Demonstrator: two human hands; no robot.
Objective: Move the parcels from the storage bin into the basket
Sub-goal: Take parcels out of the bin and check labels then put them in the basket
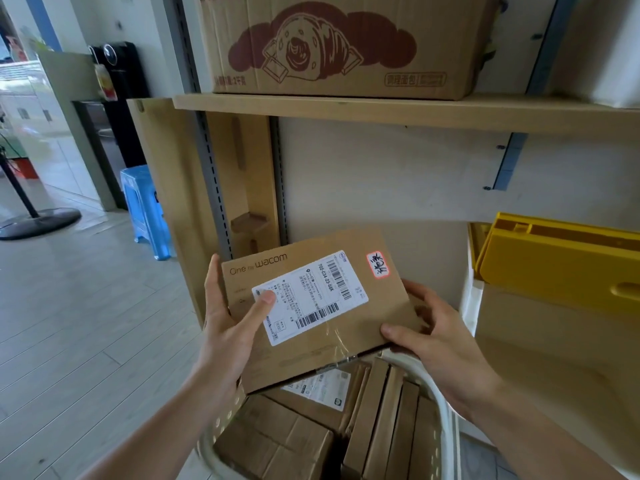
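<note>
Right now I'm mid-transfer: one flat cardboard parcel (313, 306) with a white shipping label (309, 296) is up in the air, held in both hands just above the basket (437, 403).

My left hand (228, 327) grips the parcel's left edge, thumb pressed flat on the label, fingers wrapped round behind. My right hand (433, 341) pinches the lower right corner, thumb on top, fingers curled under. Both hands are grasping the parcel, neither is free.

The parcel sits tilted, label face up, its lower edge hanging over the basket's mouth but not touching what's inside. The basket already holds several parcels: a few flat ones (277, 441) lying on the left, thin boxes (384, 417) standing on edge on the right. So I judge the task well along.

The yellow storage bin (561, 268) sits to the right on a lower shelf, well apart from the parcel; I can't see into it, so I can't tell what remains.

A big printed carton (339, 43) sits on the wooden shelf (381, 112) above, not involved.

Next move, as I judge it: lower the parcel onto the flat stack on the left, since the right side is packed with upright boxes, then let go with both hands.
</note>
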